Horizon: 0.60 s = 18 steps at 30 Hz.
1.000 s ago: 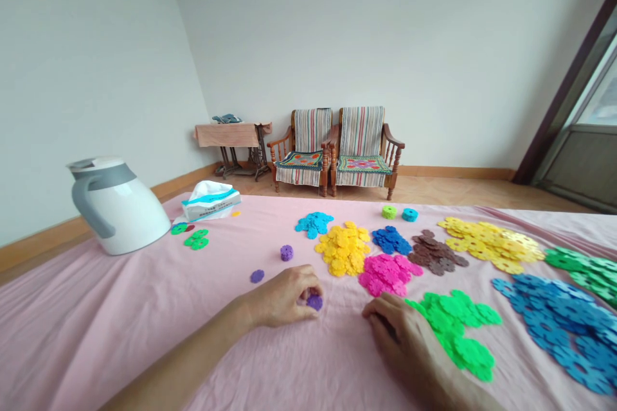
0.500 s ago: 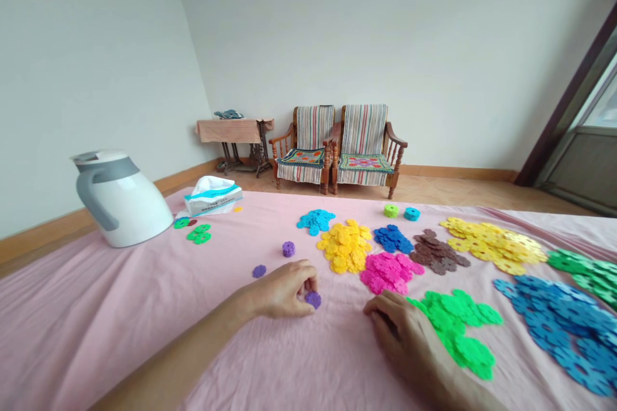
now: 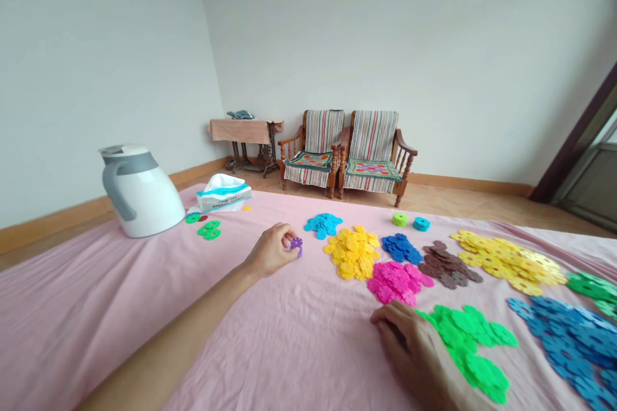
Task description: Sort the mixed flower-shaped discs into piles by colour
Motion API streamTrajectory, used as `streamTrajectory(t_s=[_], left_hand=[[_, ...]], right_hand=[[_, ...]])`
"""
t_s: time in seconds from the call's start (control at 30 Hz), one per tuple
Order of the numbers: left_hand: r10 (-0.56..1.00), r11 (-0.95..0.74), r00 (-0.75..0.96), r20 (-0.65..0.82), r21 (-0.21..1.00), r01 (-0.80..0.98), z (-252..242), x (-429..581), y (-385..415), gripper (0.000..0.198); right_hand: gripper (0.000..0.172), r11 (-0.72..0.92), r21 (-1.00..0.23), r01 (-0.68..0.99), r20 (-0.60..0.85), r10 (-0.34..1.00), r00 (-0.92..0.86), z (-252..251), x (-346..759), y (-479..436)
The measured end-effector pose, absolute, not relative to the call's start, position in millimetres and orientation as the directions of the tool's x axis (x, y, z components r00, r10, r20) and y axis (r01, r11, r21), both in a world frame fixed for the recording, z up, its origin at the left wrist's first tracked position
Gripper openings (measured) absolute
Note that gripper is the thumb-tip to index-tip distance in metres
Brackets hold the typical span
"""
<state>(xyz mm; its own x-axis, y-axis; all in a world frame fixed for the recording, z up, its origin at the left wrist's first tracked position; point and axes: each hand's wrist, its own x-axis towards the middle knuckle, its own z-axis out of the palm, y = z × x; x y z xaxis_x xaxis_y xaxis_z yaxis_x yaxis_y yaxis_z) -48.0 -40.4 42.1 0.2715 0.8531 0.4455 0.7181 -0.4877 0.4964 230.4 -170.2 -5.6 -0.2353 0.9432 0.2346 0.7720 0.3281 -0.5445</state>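
Note:
On the pink cloth point(image 3: 270, 340), my left hand point(image 3: 272, 249) pinches a purple flower-shaped plastic disc point(image 3: 296, 243) between thumb and fingers. More purple shows just under that disc; whether it is touching the stack there I cannot tell. My right hand point(image 3: 414, 347) rests on the cloth with its fingers loosely curled in, nothing visible in them. It lies against the left side of the bright green disc pile point(image 3: 475, 340), just below the pink disc pile point(image 3: 398, 281). The yellow disc pile point(image 3: 354, 253) and light blue disc pile point(image 3: 322, 225) lie right of my left hand.
Dark blue point(image 3: 402, 248), brown point(image 3: 448, 264), yellow point(image 3: 508, 260) and large blue point(image 3: 573, 340) disc piles spread rightward. Behind stand a lime stack point(image 3: 399, 219) and a teal stack point(image 3: 421, 224). At left are a white jug point(image 3: 149, 199), tissue box point(image 3: 224, 196) and loose green discs point(image 3: 209, 230).
My left hand has moved forward and left with the purple disc, to where the purple stack stood. My right hand stays by the green pile. The view has shifted slightly.

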Motion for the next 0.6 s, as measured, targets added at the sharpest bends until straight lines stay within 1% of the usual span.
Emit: streamTrajectory(t_s=[0.1, 0.27, 0.6], left_hand=[[0.857, -0.467, 0.25, 0.45, 0.476, 0.745, 35, -54, -34, 0.015], [0.849, -0.486, 0.281, 0.449, 0.449, 0.75, 28, -57, -29, 0.017], [0.844, -0.505, 0.318, 0.432, 0.441, 0.742, 25, -56, -27, 0.016]], right_hand=[[0.026, 0.332, -0.541, 0.773, 0.235, 0.942, -0.24, -7, 231, -170], [0.026, 0.338, -0.543, 0.769, 0.23, 0.94, -0.251, -6, 230, -169], [0.027, 0.333, -0.544, 0.77, 0.223, 0.942, -0.25, -8, 231, -169]])
